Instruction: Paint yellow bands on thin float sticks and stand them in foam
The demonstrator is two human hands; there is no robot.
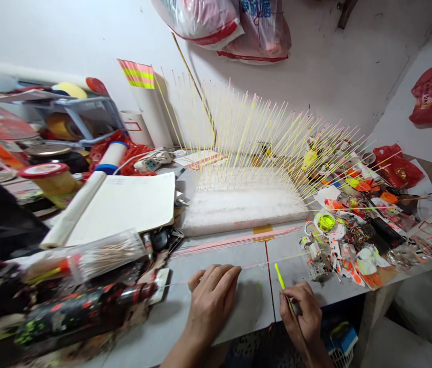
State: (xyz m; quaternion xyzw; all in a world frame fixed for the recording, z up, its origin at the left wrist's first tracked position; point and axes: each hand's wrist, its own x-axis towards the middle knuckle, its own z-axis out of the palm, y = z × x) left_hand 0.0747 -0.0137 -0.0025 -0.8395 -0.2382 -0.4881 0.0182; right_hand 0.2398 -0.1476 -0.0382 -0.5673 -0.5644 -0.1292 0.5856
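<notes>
My left hand point(211, 301) rests on the pale tabletop point(252, 301), its fingertips pinching a thin pink and yellow stick point(273, 262) that runs across the table. My right hand point(302, 317) grips a slim brush with a bright yellow tip point(279, 276). That tip stands close to the thin stick, and I cannot tell whether they touch. Several pink sticks point(234, 243) lie together beyond my hands. Behind them, a white foam block point(242, 204) holds many thin upright sticks with pink and yellow ends.
Paint-stained scraps and small containers point(342, 240) crowd the table to the right. On the left lie an open notebook point(123, 204) and a clear tube of sticks point(104, 258). A power strip point(153, 161) sits behind the notebook, and bags point(219, 25) hang on the wall.
</notes>
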